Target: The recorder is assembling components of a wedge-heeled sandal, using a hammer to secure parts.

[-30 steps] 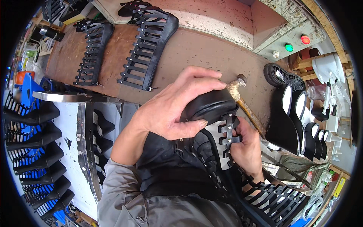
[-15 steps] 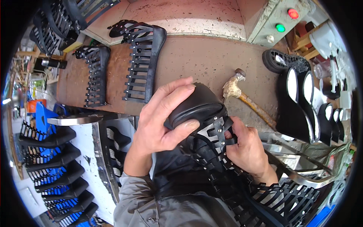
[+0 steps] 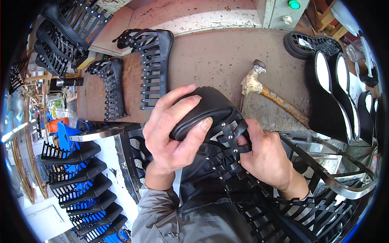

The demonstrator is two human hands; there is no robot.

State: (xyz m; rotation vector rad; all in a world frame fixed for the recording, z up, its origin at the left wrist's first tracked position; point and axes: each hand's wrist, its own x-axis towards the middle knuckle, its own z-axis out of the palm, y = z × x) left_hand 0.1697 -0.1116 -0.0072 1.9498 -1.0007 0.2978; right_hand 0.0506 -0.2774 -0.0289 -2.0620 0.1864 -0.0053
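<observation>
Black leather, soft in the straps but stiff at the toe: the strappy boot (image 3: 210,133), held over the near edge of the bench (image 3: 210,60), looks light and best gripped at its rounded toe. There the left hand (image 3: 172,129) curls closed around it from above. The right hand (image 3: 265,156) pinches a studded strap (image 3: 231,135), fingers nearly shut. A hammer (image 3: 263,91) lies beyond.

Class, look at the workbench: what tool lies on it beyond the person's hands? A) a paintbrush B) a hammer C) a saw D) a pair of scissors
B: a hammer with a wooden handle lies on the brown bench, just past the black strappy boot being held.
</observation>
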